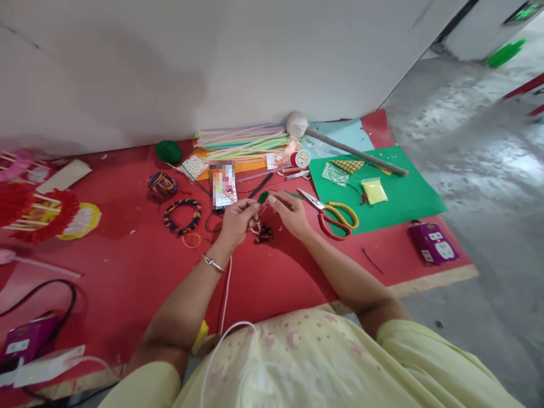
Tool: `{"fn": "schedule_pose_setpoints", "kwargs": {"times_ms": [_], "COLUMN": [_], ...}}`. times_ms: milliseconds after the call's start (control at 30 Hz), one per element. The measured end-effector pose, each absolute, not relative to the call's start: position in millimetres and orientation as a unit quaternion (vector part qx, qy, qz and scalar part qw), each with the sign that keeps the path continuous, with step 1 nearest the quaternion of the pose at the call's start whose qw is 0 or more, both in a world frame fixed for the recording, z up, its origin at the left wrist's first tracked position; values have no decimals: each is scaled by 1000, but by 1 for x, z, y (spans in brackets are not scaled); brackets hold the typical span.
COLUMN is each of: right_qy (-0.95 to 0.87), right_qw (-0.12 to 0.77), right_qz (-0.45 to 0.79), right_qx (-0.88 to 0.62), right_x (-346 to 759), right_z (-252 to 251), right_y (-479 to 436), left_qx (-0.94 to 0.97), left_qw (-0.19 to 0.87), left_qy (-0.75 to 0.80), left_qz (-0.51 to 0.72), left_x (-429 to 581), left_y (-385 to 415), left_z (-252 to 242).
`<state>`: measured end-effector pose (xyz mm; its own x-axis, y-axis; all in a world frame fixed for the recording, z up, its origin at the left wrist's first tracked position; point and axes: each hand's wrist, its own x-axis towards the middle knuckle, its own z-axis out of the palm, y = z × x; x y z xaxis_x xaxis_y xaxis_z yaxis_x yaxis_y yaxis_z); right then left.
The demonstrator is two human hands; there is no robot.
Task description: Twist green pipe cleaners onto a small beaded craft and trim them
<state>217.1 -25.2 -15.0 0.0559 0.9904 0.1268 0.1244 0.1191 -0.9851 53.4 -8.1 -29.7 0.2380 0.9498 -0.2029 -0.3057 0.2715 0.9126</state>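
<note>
My left hand (241, 222) and my right hand (291, 214) meet above the red table covering, fingertips pinched close together. A small dark green fuzzy piece (263, 197) shows between them, touching the right fingertips. A thin orange strand (263, 209) stretches between the two pinches; its ends are hidden by fingers. Just under my hands lie a short string of pearl-like beads (255, 229) and a dark multicoloured yarn bundle (266, 233). Scissors (329, 213) with yellow and red handles lie open right of my right hand. A phone (223, 186) is propped beyond my left hand.
Left of my hands are a braided yarn ring (182, 217), a multicoloured yarn ball (162, 186) and a green yarn ball (169, 152). Pastel pipe cleaners (246, 141) lie along the wall. A stick with a white ball (297, 124) crosses green sheets (408, 192). A white cable (227, 289) runs toward me.
</note>
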Motion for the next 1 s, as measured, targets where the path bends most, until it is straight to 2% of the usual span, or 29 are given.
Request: {"fn": "schedule_pose_setpoints", "kwargs": {"times_ms": [267,467,700,1000], "right_qy": [-605,-553,-543,-532], "right_qw": [530,531,475,452], "right_qz": [354,439,543,523], "right_qx": [-477,-469,-430,-488], "right_x": [215,216,209,204], "right_z": [-22,-19,-17,-15], "right_y": [-21,-26,-31,-32], "left_qx": [395,384,377,331], "left_qw": [675,661,636,689], "left_qy": [434,426,418,396], "left_qz": [447,483,528,509], "left_x": [55,54,55,54], "left_y": [-12,-10,-6,-9], "left_z": [-21,-27,-28,-19]}}
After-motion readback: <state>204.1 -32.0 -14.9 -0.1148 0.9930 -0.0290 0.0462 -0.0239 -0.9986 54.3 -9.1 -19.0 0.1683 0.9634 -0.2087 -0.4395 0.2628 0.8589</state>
